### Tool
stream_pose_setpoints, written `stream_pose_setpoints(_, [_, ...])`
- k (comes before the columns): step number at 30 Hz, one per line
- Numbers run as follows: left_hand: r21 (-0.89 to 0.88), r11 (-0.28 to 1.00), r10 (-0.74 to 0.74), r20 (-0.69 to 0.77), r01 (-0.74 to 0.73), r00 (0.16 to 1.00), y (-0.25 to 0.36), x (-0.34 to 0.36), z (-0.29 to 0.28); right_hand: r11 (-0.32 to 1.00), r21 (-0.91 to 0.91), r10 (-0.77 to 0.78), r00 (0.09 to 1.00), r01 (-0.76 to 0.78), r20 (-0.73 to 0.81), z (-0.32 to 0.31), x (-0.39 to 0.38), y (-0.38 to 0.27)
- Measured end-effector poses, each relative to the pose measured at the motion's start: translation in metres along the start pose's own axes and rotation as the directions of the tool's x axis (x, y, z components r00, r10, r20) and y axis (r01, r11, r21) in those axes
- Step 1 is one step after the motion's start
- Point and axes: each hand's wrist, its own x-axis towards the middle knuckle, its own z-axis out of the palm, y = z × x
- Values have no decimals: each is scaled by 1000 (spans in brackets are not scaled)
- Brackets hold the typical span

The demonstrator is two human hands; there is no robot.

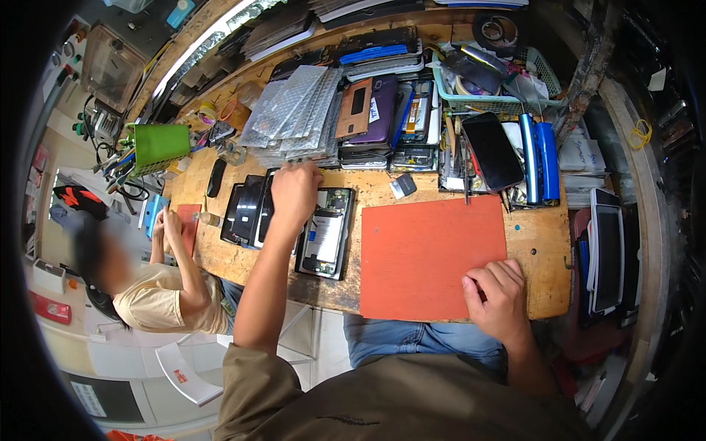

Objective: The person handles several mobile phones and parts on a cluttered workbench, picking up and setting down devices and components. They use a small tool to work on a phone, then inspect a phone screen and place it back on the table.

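From where I stand, the left hand is up near the middle of the frame, fingers curled downward at the top end of a dark panel; whether they pinch its edge or merely hover over it, I can't tell. Just right of that forearm lies the opened tablet, its shallow black shell holding a pale silvery block with a small blue patch. More dark glossy slabs lie to the left of the arm.

The right hand rests at the lower right corner of an orange mat, fingers loosely half-curled, the thumb a little apart. Nothing shows in its grip, though I can't see under the fingers.

Up in the upper right of the frame, a mint-green basket is heaped with a roll of tape, crumpled clear plastic and other odds and ends. Below it, a black phone lies across a clutter of thin tools, beside two blue cylinders. At upper centre, bubble-wrap sleeves are stacked next to piled phones. On the left stands a bright green bin, tools crowded beside it; its inside is hidden from me. Near it, a co-worker in a cream shirt has both hands close together.
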Motion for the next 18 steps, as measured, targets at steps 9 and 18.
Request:
stream_pose_setpoints(9, [-494, 843, -209, 66, 213, 976, 30, 4, -12, 1000, -5, -4, 999, 4, -41, 3, -1, 2])
stream_pose_setpoints(18, [-206, 978, -1, 131, 28, 991, 79, 12, 10, 1000, -6, 7, 1000, -7, 14, -1, 2, 2])
